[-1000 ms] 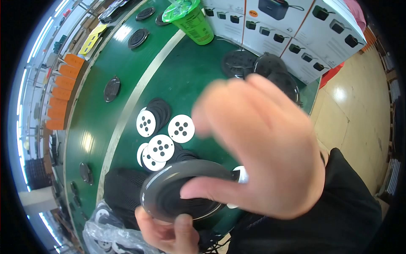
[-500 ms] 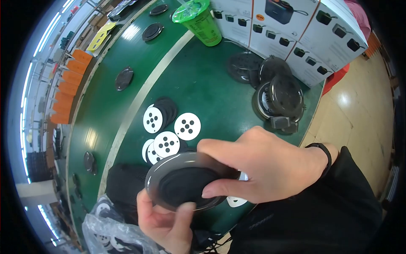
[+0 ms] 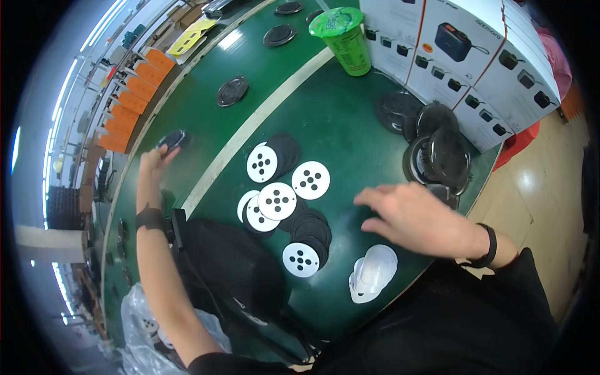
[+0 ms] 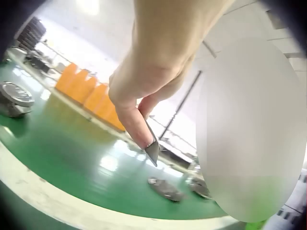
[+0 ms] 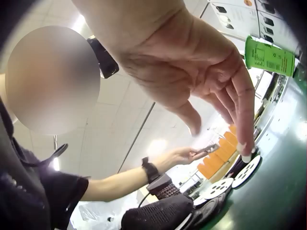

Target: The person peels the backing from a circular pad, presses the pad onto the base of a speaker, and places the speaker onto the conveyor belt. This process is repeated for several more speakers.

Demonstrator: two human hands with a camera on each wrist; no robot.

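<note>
Out over the strip of green surface beyond the pale line, my left hand (image 3: 156, 164) pinches a dark round glossy cover (image 3: 174, 140) by its edge. In the left wrist view this cover (image 4: 153, 151) appears nearly edge-on between thumb and fingers. My right hand (image 3: 417, 215) hovers over the near green table (image 3: 350, 144) with fingers loosely bent and nothing in them. Left of it lie white discs (image 3: 277, 201) with black dots and a fanned stack of black discs (image 3: 310, 228). Below it sit overlapping white curved pieces (image 3: 373, 273).
Several dark round covers (image 3: 450, 153) are piled at right, beside printed white boxes (image 3: 437, 69). A green cup (image 3: 350, 50) stands at the back. More dark covers (image 3: 232, 91) lie spaced along the far strip. A black mesh bag (image 3: 231, 256) and clear plastic bag (image 3: 134, 319) are near left.
Both hands held the dark round cover near the body. The right hand has let go and stays at right; the left has carried the cover away to the far left strip.
</note>
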